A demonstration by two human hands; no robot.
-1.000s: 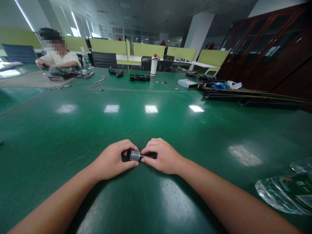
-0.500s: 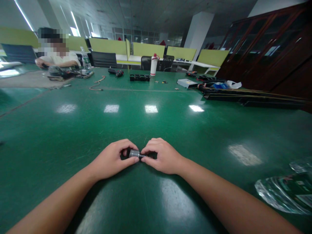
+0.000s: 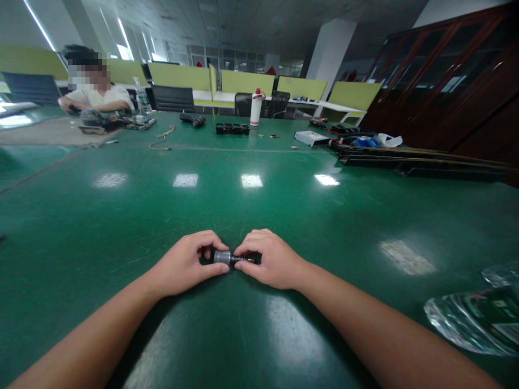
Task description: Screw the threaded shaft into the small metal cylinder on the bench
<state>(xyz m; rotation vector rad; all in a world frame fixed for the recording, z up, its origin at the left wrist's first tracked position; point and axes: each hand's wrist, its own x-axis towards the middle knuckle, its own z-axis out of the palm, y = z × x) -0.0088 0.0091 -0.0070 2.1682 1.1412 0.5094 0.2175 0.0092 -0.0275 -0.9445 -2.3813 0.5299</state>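
Low over the green table [image 3: 251, 210], a small grey metal cylinder [image 3: 221, 256] lies between the thumb and fingers of my left hand [image 3: 194, 263]. A thin dark shaft [image 3: 238, 259] extends from its right end. My right hand [image 3: 270, 258] pinches this shaft between thumb and forefinger, and the shaft's dark far end shows inside the curl of that hand. The fingertips of the two hands are close together, with a narrow gap between them.
A clear plastic bottle [image 3: 474, 321] lies at the right. Farther back stand a white bottle [image 3: 255, 108], a black block [image 3: 232, 129], a power drill [image 3: 192, 120], a cord [image 3: 162, 139] and a silver box [image 3: 311, 138]. A person [image 3: 97, 97] sits at the far left.
My left hand and the cylinder have shifted very slightly to the left. The seated person's head has moved a little. My right hand stays where it was.
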